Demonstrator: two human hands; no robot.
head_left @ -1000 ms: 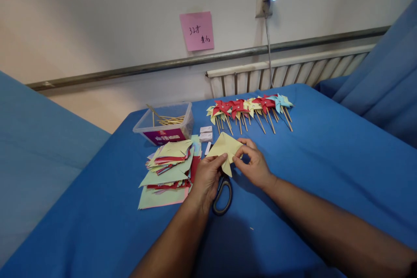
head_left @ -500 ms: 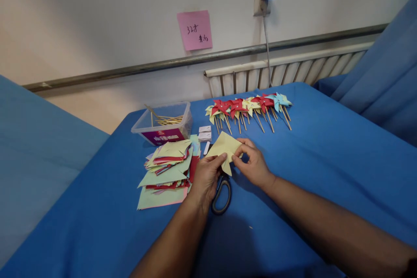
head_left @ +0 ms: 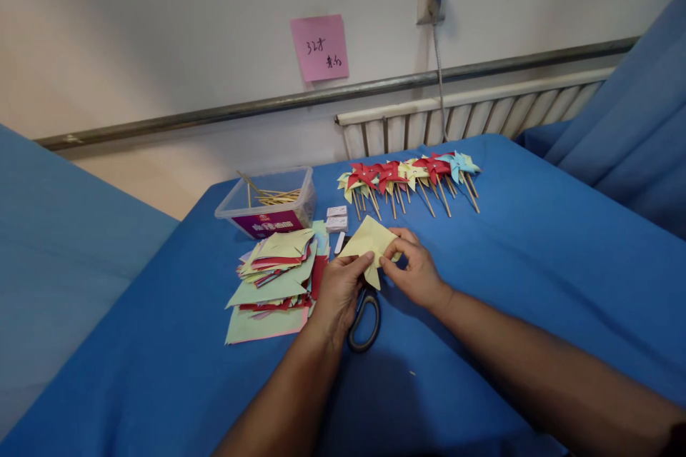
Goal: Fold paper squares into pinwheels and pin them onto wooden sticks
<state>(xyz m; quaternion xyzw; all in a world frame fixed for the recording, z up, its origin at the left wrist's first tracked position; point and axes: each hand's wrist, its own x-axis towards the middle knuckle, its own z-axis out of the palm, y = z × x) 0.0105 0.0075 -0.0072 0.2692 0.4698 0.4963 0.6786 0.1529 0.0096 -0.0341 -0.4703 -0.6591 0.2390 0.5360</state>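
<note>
Yellow paper (head_left: 369, 241) sits pinched between my left hand (head_left: 339, 290) and right hand (head_left: 414, 269); I'd keep both grips tight and fold its corner squarely.

left hand (head_left: 339, 294): bare, no glove, ring or watch
right hand (head_left: 415, 273): bare, likewise unadorned
forearms: both uncovered right to the frame's lower edge, no sleeve showing
</note>
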